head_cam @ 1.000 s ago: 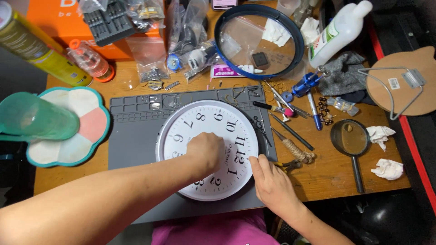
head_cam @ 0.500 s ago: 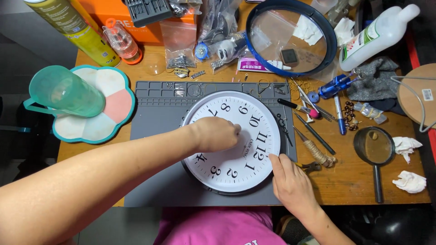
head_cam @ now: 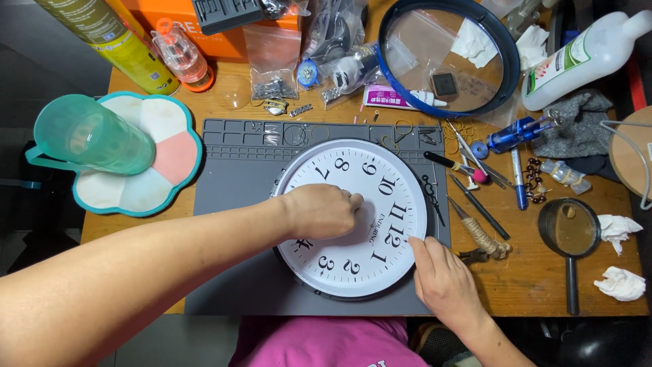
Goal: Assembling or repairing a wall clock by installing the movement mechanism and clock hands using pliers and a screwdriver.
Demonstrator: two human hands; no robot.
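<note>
A round white clock face (head_cam: pixel 370 204) with black numerals lies on a grey work mat (head_cam: pixel 238 170) in the middle of the wooden desk. My left hand (head_cam: pixel 319 211) rests on the centre of the dial, fingers curled together at the middle; whether they pinch anything is hidden. My right hand (head_cam: pixel 441 278) touches the clock's lower right rim with fingers spread, steadying it. Black clock hands (head_cam: pixel 430 194) lie loose on the mat just right of the dial.
Blue-rimmed clock glass cover (head_cam: pixel 506 75) at back. Teal cup (head_cam: pixel 92 136) on a flower-shaped tray (head_cam: pixel 170 156) at left. Spray can (head_cam: pixel 115 41), white bottle (head_cam: pixel 577 54), pens and tools (head_cam: pixel 475 170), magnifying glass (head_cam: pixel 570 231) and crumpled tissues (head_cam: pixel 621 282) at right.
The view has shifted, so the desk sits further right and lower in frame. My left hand stays on the dial's centre; my right hand has slid slightly along the lower right rim.
</note>
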